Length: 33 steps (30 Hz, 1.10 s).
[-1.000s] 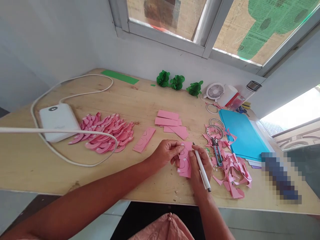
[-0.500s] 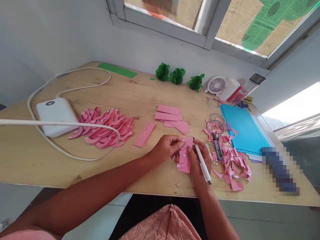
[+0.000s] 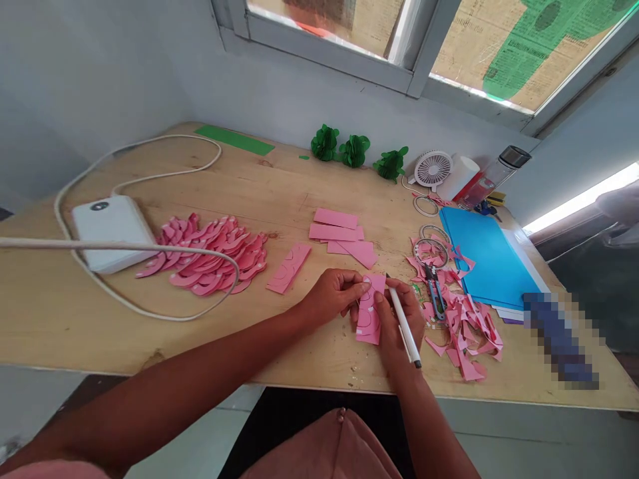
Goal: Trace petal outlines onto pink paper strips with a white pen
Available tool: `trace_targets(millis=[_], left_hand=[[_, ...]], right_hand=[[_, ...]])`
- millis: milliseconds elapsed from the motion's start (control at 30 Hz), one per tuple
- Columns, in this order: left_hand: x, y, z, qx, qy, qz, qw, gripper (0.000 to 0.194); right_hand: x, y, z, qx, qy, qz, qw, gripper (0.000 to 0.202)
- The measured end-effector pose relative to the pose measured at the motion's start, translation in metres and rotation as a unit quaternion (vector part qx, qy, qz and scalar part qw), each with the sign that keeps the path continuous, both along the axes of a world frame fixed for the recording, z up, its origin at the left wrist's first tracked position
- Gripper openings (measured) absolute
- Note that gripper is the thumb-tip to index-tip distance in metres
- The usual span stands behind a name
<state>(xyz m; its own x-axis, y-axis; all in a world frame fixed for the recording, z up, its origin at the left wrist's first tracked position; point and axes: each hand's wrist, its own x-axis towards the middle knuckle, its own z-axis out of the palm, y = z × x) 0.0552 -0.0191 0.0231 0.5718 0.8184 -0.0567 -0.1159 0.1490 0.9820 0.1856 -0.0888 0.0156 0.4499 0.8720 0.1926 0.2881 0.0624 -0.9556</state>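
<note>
I lose several fingertips of the left hand (image 3: 335, 296) behind the pink strip (image 3: 368, 322), just left of the white pen (image 3: 406, 326), which itself covers part of the right hand (image 3: 392, 336). Well right of the pen, a bluish object (image 3: 562, 340) reaches me pixelated past naming. Up and right of the pen, a yellow item (image 3: 496, 198) is too small to identify. Far left of it, the white cable (image 3: 30, 243) runs out of my view. Beyond the pen, the top edge crops the window frame (image 3: 329, 50), and I can't read the newspaper (image 3: 472, 36).
</note>
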Motion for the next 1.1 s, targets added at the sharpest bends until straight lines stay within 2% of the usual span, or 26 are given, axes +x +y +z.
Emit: trace_targets(millis=[367, 767, 1100], left_hand=[[-0.0022, -0.0005, 0.0074, -0.021, 0.005, -0.006, 1.0, 0.038], [-0.0003, 0.0012, 0.0009, -0.007, -0.005, -0.004, 1.0, 0.04], [-0.0019, 0.0005, 0.0062, -0.009, 0.007, -0.001, 1.0, 0.041]], right_hand=[[-0.0014, 0.0003, -0.0023, 0.014, 0.033, 0.006, 0.999, 0.032], [0.0003, 0.0022, -0.0084, 0.015, 0.044, 0.0, 0.999, 0.036], [-0.0002, 0.0015, -0.0083, 0.01, 0.043, -0.004, 0.999, 0.036]])
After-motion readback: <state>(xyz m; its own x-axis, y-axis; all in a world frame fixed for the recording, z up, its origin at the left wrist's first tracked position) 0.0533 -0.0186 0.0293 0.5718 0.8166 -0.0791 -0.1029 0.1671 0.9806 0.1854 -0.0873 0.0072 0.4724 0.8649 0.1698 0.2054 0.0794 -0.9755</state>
